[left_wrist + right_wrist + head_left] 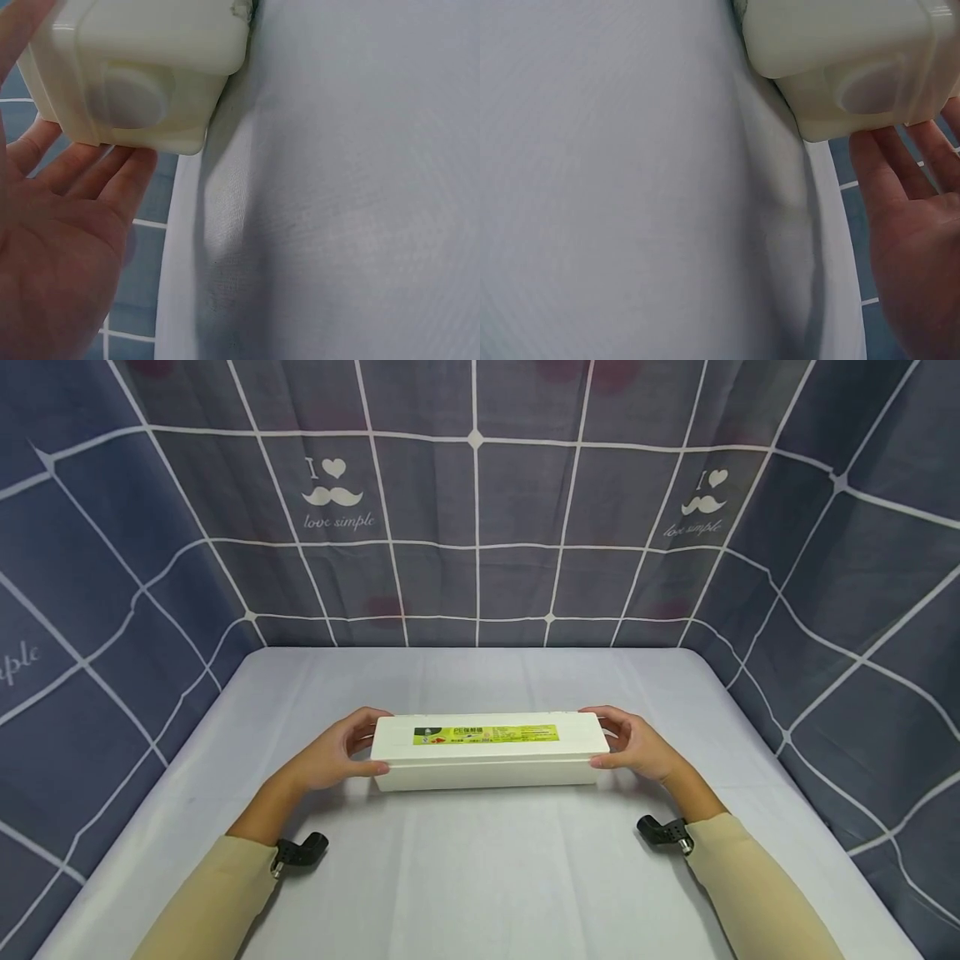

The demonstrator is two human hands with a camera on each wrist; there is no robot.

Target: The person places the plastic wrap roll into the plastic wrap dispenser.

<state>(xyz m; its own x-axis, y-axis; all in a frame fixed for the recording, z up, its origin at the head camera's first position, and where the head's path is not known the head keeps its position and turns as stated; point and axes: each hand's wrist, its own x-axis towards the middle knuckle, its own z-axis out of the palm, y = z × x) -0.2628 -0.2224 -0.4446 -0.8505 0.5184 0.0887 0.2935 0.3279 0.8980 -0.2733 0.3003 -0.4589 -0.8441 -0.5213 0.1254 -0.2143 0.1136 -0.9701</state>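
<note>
A long white cling film box (491, 774) with a yellow-green label (486, 734) on its lid lies crosswise in the middle of the table. My left hand (341, 753) grips its left end, thumb on the front face and fingers round the back. At the opposite end my right hand (637, 747) holds the box the same way. Both wrist views show an end of the cling film box (154, 34) (840, 37) with a round pale disc set into it. The lid is closed, so the inside is hidden.
A white cloth covers the table (480, 877). Dark blue-grey curtains (517, 493) with white grid lines stand behind it and on both sides. A black wrist mount (300, 850) sits at the left cuff, and another black mount (662, 830) at the right.
</note>
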